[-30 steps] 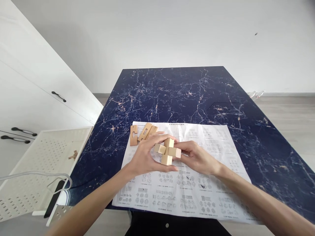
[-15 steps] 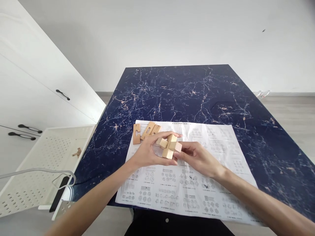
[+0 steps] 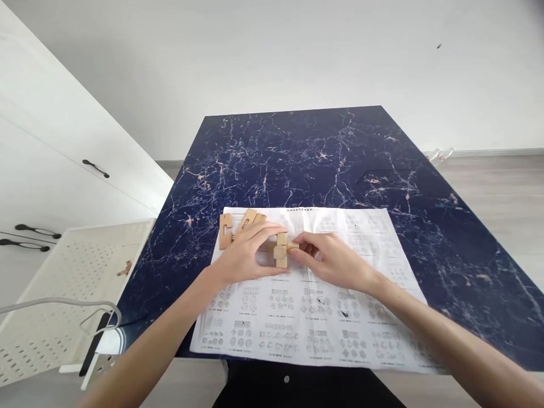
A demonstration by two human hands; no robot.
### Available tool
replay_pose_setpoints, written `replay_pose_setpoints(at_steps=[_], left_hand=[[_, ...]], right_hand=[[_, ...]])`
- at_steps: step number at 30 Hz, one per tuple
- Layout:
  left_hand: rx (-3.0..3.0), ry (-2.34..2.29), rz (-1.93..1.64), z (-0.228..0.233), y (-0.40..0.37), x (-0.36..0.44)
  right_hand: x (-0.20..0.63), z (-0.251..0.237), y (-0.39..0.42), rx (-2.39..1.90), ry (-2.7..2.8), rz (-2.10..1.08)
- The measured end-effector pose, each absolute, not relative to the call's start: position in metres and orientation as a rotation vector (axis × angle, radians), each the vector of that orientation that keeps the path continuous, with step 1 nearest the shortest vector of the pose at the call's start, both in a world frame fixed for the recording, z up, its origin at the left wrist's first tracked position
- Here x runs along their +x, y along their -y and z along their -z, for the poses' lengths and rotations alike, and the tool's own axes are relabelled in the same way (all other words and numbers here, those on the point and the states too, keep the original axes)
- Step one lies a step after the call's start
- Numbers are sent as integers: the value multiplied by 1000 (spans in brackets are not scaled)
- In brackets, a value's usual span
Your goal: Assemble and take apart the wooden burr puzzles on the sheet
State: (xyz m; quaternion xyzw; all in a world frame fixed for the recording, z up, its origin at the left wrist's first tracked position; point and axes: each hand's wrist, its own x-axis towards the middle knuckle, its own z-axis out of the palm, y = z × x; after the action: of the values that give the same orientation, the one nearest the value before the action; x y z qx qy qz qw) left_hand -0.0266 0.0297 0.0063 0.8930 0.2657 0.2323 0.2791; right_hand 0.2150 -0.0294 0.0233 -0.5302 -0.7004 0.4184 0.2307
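A wooden interlocking puzzle (image 3: 280, 252), made of pale crossed bars, is held between both hands above a printed diagram sheet (image 3: 280, 340). My left hand (image 3: 244, 252) is closed around it, thumb at the near end and fingers at the far end. From the right, my right hand (image 3: 329, 258) pinches the bar end that sticks out to that side. Several flat, notched wooden pieces (image 3: 225, 231) lie on the sheet's far left corner, partly covered by my left hand.
The sheet lies at the near edge of a dark blue marbled table (image 3: 272, 153). To the left are a white perforated rack (image 3: 80, 272) with a small wooden piece (image 3: 124, 268) on it, a grey cable (image 3: 63, 303) and white cabinets (image 3: 63, 130).
The puzzle has been turned in my hands, so one bar end now faces the camera. My right fingers now grip its right end. The whole view has shifted slightly.
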Motion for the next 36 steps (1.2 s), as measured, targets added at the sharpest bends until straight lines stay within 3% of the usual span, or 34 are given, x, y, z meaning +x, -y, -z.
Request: replay_pose_setpoints(at_steps=[22,36], left_hand=[[2521,-727,-692,-2,-29,-23],[2628,-637,-1006,-11,-20,-13]], right_hand=[[218,-14,26,-1409,1914,-1190],[213,-25,29,-1365,1748,-1309]])
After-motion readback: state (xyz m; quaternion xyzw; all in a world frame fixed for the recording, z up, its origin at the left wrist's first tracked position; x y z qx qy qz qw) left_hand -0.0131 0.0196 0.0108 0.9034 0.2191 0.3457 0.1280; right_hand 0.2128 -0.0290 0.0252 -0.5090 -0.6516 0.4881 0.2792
